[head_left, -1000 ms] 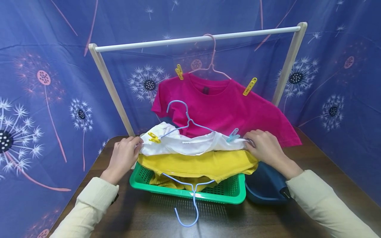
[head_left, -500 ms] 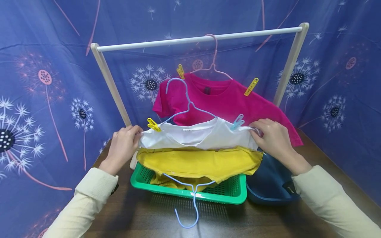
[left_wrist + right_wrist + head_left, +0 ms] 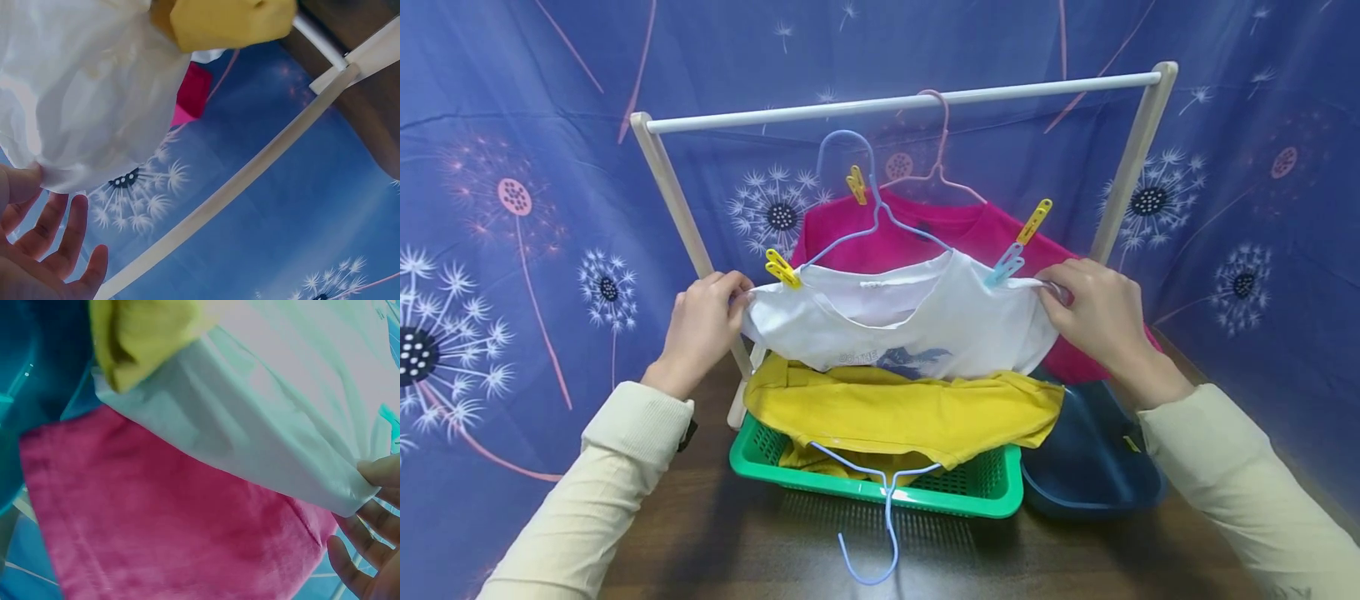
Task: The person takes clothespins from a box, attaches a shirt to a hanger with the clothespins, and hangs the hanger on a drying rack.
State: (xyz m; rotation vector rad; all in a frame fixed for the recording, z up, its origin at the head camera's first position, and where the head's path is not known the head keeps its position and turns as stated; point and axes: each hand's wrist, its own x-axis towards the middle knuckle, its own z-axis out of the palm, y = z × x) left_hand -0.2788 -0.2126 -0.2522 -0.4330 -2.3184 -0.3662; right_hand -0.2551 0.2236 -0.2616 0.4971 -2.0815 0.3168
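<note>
A white fabric T-shirt point(image 3: 958, 325) is held spread above the dark brown wooden table point(image 3: 775, 558), between its left and right edges, before a wooden rack with a white bar point(image 3: 790, 113). The left grip point(image 3: 703, 329) pinches one sleeve between thumb and fingers, the remaining fingers spread loosely; the right grip point(image 3: 1101, 312) pinches the opposite sleeve. Neither grip touches the pale blue wire hanger point(image 3: 874, 179), whose hook stands free, below the bar in the head view. The hanger appears to depend on a yellow plastic clothespin point(image 3: 782, 268) and a light blue plastic clothespin point(image 3: 1006, 265) at the shoulders; should outward pull on the sleeves loosen either, it could tilt or slip through the neckline. The magenta fabric T-shirt point(image 3: 880, 250), suspended behind from a pink wire hanger point(image 3: 943, 133), presents a second hazard: its own projecting clothespins might snag white cloth passing too close. The white hem is hidden behind a yellow fabric garment point(image 3: 902, 408) lying across a green plastic basket point(image 3: 955, 502); contact cannot be confirmed, but clinging cloth could drag the garment and its second blue wire hanger point(image 3: 888, 500) askew, perhaps toward the dark blue tub point(image 3: 1082, 442) nearer the table's right edge.
</note>
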